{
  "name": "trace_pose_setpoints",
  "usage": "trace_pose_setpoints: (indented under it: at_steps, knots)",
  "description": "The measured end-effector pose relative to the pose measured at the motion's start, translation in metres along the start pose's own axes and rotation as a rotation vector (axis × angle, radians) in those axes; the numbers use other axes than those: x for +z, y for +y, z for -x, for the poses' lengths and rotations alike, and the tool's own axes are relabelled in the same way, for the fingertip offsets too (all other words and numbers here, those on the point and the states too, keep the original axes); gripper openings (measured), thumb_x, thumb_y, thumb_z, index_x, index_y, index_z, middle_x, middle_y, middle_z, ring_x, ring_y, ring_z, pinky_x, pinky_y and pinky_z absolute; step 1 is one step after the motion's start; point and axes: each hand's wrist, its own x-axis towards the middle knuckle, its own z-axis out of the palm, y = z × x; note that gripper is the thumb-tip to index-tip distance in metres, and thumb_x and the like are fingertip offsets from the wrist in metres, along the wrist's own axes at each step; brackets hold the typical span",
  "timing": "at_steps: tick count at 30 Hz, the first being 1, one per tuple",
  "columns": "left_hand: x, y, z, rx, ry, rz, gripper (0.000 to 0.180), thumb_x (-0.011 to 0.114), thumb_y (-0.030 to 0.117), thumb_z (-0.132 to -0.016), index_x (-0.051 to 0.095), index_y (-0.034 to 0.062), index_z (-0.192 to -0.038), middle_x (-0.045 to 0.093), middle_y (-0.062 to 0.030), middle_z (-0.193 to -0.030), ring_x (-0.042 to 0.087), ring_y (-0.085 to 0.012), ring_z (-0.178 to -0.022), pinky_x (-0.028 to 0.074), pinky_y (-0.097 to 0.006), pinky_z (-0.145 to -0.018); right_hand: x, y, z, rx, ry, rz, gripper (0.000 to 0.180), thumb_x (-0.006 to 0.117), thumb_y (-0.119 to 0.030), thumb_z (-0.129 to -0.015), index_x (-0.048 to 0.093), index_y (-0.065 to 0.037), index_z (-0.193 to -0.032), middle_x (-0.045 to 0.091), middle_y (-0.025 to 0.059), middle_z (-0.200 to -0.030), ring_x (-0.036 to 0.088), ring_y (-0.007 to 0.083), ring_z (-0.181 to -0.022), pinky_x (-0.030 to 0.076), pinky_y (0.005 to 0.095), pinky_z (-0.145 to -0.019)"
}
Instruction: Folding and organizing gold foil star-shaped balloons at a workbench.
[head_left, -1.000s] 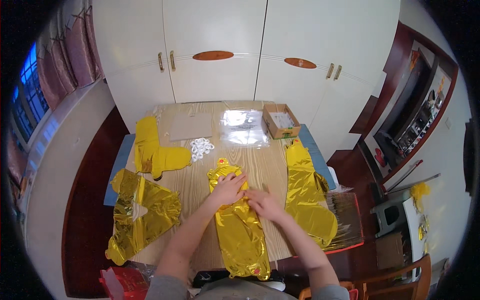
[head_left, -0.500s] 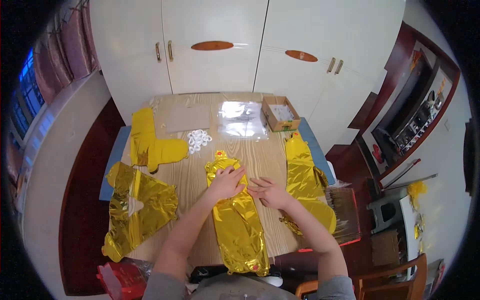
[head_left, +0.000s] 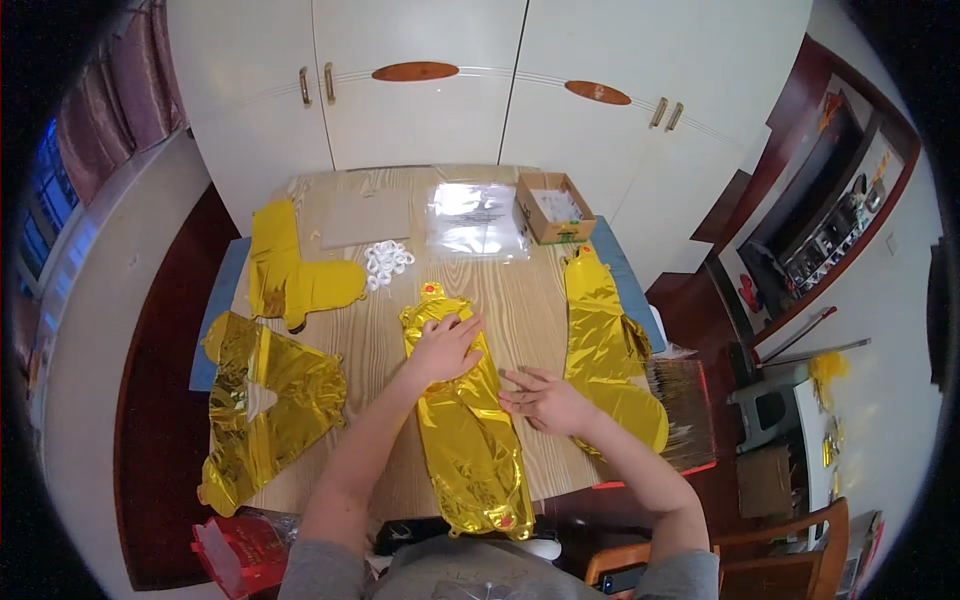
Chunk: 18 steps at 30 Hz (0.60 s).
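Note:
A long flat foil balloon (head_left: 468, 440), shiny gold and creased, lies lengthwise on the wooden table in front of me. My left hand (head_left: 447, 350) rests palm down on its upper part, with the fingers stretched out. At its right edge, my right hand (head_left: 550, 402) touches the foil with extended fingertips. Tabs with a red spot show at the balloon's far and near ends. Left of it lie a gold L-shaped foil balloon (head_left: 300, 275) and a wide triangular gold foil piece (head_left: 290, 400). Another gold foil balloon (head_left: 600, 340) lies along the table's right side.
Beyond the hands are a pile of white rings (head_left: 386, 264), a grey-brown sheet (head_left: 366, 222), a clear plastic bag (head_left: 475, 225) and an open cardboard box (head_left: 548, 226). White cabinets (head_left: 420, 120) stand behind the table. A red bag (head_left: 245, 555) is below left, a wooden chair (head_left: 825, 560) below right.
My right hand has slid slightly nearer to me along the balloon's right edge. The left hand stays on the foil. The whole view has shifted a little.

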Motion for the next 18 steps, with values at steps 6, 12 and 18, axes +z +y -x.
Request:
trace_pose_setpoints:
  at_steps: [6, 12, 18]
  knots:
    - [0.003, -0.002, 0.000, 0.006, -0.001, -0.026, 0.060, 0.054, 0.041, -0.090, 0.045, 0.0069, -0.139, 0.043, -0.0043, -0.146, 0.045, -0.0272, -0.122, 0.036, -0.049, -0.094, -0.004, -0.013, 0.013, -0.047, 0.013, -0.024, 0.045, 0.061, -0.009, -0.075, 0.067, -0.011, -0.119, 0.062, -0.0011, -0.129, 0.038, 0.0212, -0.139, 0.036, 0.0402, -0.107]
    - [0.005, -0.001, 0.000, 0.027, 0.056, -0.086, 0.060, 0.056, 0.042, -0.088, 0.049, 0.0064, -0.136, 0.046, -0.0020, -0.143, 0.047, -0.0227, -0.118, 0.037, -0.045, -0.094, -0.007, -0.025, 0.024, -0.047, 0.010, -0.033, 0.046, 0.061, -0.009, -0.075, 0.067, -0.010, -0.120, 0.063, -0.0004, -0.129, 0.039, 0.0213, -0.138, 0.037, 0.0395, -0.106]
    - [0.001, -0.003, -0.003, 0.025, -0.027, -0.095, 0.066, 0.055, 0.046, -0.088, 0.045, 0.0064, -0.140, 0.046, -0.0038, -0.144, 0.046, -0.0265, -0.121, 0.037, -0.046, -0.093, -0.005, -0.031, 0.032, -0.042, 0.002, -0.052, 0.044, 0.058, -0.010, -0.076, 0.067, -0.009, -0.119, 0.062, -0.0003, -0.129, 0.039, 0.0209, -0.138, 0.036, 0.0391, -0.107]
